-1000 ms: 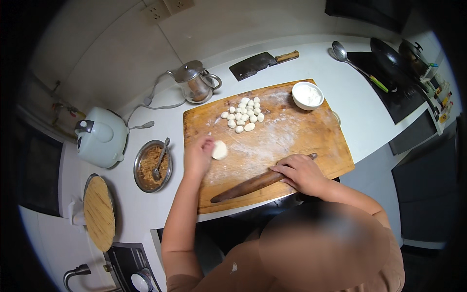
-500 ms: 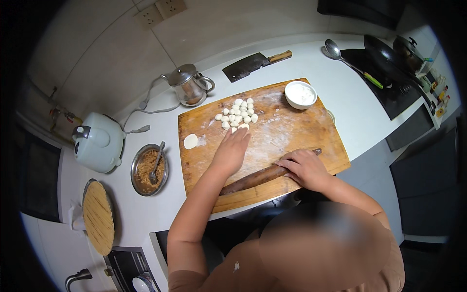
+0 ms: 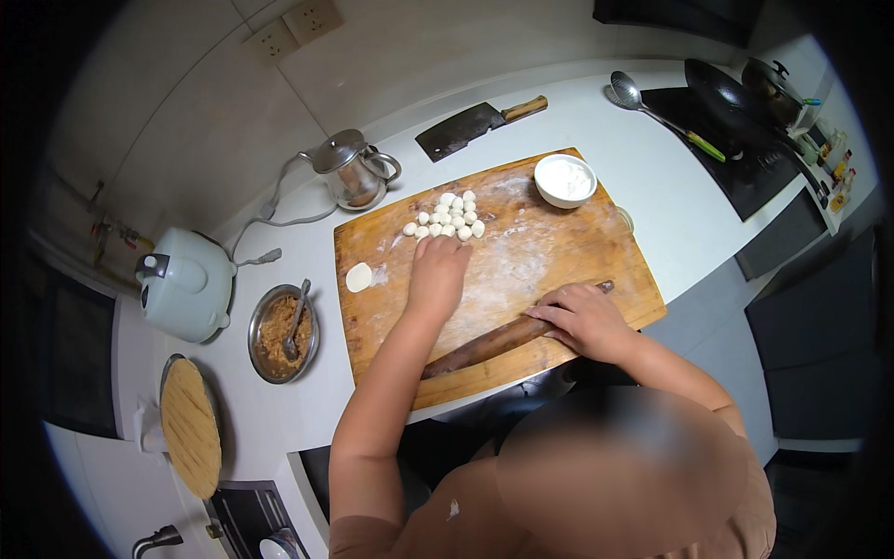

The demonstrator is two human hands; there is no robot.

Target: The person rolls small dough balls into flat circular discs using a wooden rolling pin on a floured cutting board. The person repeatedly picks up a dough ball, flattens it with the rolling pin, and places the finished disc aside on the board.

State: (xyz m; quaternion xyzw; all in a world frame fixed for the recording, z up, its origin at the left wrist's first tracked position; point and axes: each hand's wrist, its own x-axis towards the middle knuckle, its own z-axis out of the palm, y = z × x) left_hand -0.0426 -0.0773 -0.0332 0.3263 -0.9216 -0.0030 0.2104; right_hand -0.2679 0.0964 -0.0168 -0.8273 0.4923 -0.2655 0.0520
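One dark, tapered rolling pin (image 3: 489, 347) slants across the lower part of the floured wooden board (image 3: 521, 270), near the frame's centre. The right hand (image 3: 587, 321) has its fingers curled closed around the pin toward its upper-right end. Beyond, the left hand (image 3: 440, 275) reaches to the near edge of clustered dough balls (image 3: 445, 218); its fingertips are hidden, so I cannot tell how far open it is or whether it grips one. A flat dough round (image 3: 358, 277) lies at the board's left. Farther up, a white bowl (image 3: 565, 200) stands at the board's upper right, and a cleaver (image 3: 466, 130) lies top centre.
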